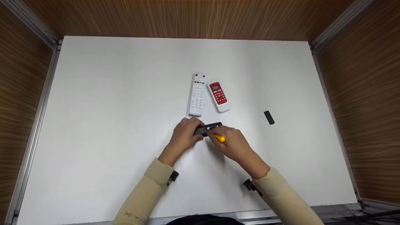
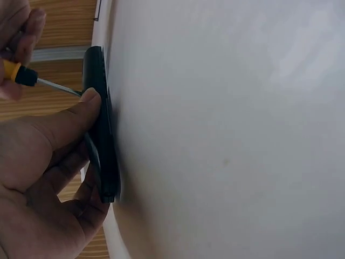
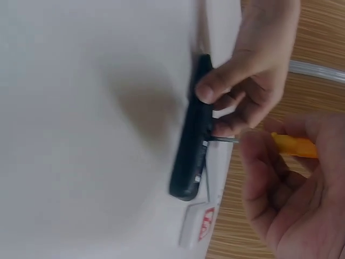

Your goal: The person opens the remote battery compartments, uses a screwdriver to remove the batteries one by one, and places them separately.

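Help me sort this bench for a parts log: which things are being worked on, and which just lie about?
In hand:
black remote, gripped by the left hand
yellow-handled screwdriver, held by the right hand, tip at the remote

Lying about:
white remote
red remote
small black piece, apart on the table

Bright, even light; wrist views soft (blurred).
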`<action>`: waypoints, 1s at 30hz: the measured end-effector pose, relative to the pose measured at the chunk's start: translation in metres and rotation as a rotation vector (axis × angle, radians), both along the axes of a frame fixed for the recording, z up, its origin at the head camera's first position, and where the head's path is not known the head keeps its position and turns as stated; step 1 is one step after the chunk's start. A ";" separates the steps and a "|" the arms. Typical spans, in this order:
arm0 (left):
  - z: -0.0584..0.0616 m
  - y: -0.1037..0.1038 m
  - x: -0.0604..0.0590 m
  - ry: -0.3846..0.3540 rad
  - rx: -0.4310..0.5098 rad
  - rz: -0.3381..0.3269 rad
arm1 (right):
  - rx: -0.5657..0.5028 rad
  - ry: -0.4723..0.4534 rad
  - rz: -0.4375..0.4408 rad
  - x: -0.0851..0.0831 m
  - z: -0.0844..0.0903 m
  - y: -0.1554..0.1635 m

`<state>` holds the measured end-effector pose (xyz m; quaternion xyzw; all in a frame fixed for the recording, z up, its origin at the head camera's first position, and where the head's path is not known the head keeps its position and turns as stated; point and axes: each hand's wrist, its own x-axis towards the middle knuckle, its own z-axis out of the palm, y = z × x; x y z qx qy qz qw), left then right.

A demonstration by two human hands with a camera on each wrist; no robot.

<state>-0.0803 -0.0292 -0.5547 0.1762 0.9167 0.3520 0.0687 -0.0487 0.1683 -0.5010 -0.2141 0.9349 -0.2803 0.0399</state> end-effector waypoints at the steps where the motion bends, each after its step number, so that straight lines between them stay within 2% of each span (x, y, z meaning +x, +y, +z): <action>1: 0.000 0.000 0.000 0.004 0.004 -0.002 | 0.014 0.050 0.009 0.005 -0.004 0.000; 6: 0.000 -0.002 0.000 0.013 0.019 -0.003 | 0.102 0.256 0.036 0.026 -0.025 -0.001; 9: 0.000 -0.003 0.000 0.006 0.016 0.004 | 0.145 0.312 0.050 0.033 -0.034 -0.002; 12: 0.000 -0.003 0.000 -0.006 0.013 0.011 | 0.180 0.331 0.081 0.038 -0.042 -0.002; 14: 0.000 -0.003 0.000 -0.011 0.011 0.013 | 0.161 0.291 0.082 0.038 -0.043 -0.001; 17: 0.000 -0.002 -0.001 -0.013 0.008 0.007 | 0.067 0.163 0.023 0.030 -0.035 0.003; 21: 0.001 -0.002 -0.002 -0.023 -0.005 0.008 | -0.040 0.010 -0.071 0.004 -0.016 0.008; 26: 0.001 -0.001 -0.002 -0.052 -0.018 0.018 | -0.105 -0.134 -0.111 -0.032 0.001 0.010; 30: 0.001 0.000 -0.001 -0.050 -0.010 0.010 | -0.103 -0.202 -0.124 -0.049 0.012 0.008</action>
